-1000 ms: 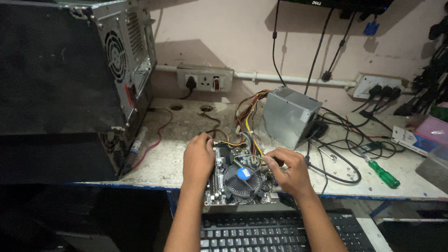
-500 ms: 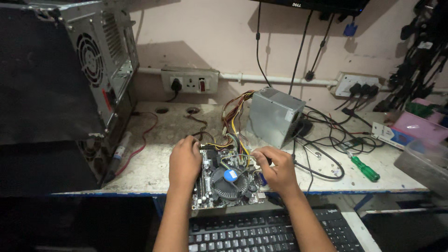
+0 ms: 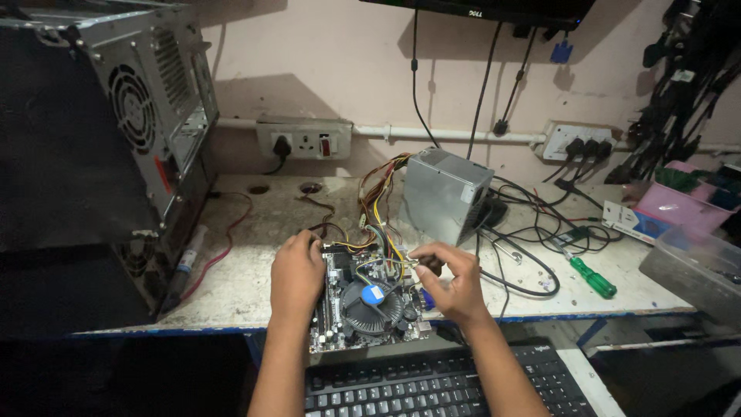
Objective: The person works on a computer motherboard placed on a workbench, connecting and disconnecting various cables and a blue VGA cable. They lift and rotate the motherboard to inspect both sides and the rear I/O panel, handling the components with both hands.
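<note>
Two bare hands work over a circuit board lying at the front edge of the counter. The left hand rests flat on the board's left side, its grip spread. The right hand pinches a bundle of coloured wires above the round cooling fan. A grey power supply box stands just behind.

One motherboard, one power supply box, one green screwdriver, one keyboard, one computer case, two wall sockets.
</note>
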